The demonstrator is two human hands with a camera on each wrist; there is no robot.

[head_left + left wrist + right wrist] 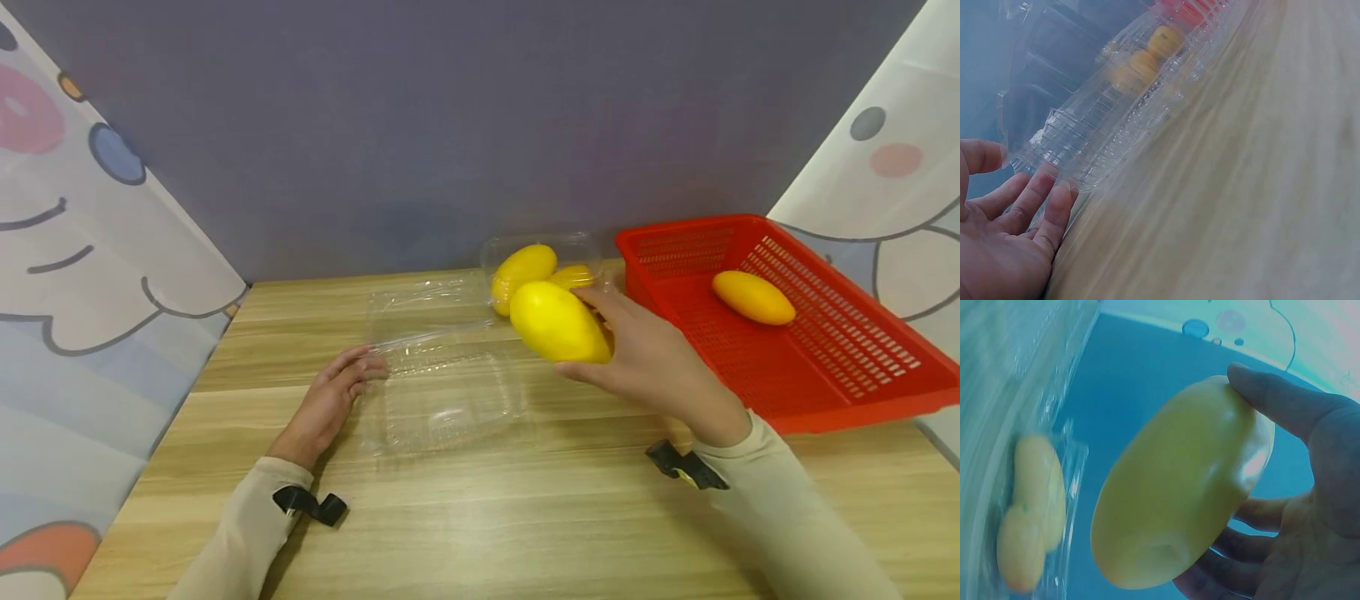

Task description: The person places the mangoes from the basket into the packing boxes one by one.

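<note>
My right hand [648,354] grips a yellow mango [558,323] between thumb and fingers, held up over the table. In the right wrist view the thumb lies on one end of the mango [1179,487] and the fingers curl beneath. An unfolded clear plastic clamshell box [450,404] lies in front of me, its lid leaning away. At its left edge rests my left hand [333,400], the fingertips touching the plastic. The left wrist view has the loosely bent fingers [1035,200] at the box corner, the thumb apart from them.
Behind the held mango stands another clear box [581,243] with two mangoes [525,268] in it. A red plastic basket [810,408] on the right contains one mango [753,297]. A grey wall panel [450,142] closes off the wooden table [480,533] at the back.
</note>
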